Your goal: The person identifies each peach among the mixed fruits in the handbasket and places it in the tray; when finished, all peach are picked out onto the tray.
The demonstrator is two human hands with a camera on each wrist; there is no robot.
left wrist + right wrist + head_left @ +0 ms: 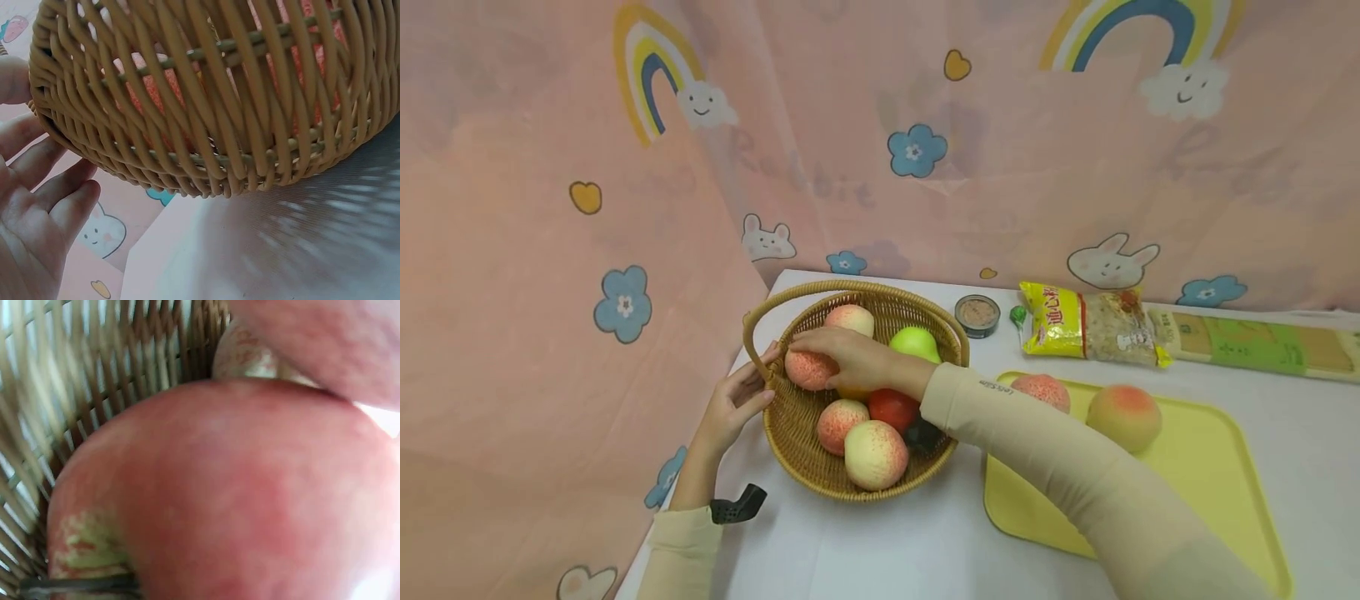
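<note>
Step in hand, as judged: lifting fruit from the wicker basket, centre-left of the head view. Right hand had its fingers curled round a peach inside it. Left hand, fingers relaxed and straight, steadied the rim. The next move likely called for a clean upward lift clear of the handle.

Pink peach inside wicker basket

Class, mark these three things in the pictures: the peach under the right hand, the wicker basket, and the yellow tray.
peach (807, 370): head view, its speckled left side, clear of the fingers.
wicker basket (790, 421): head view, inner woven wall on the left.
yellow tray (1213, 467): head view, bare floor right of the fruit.
</note>
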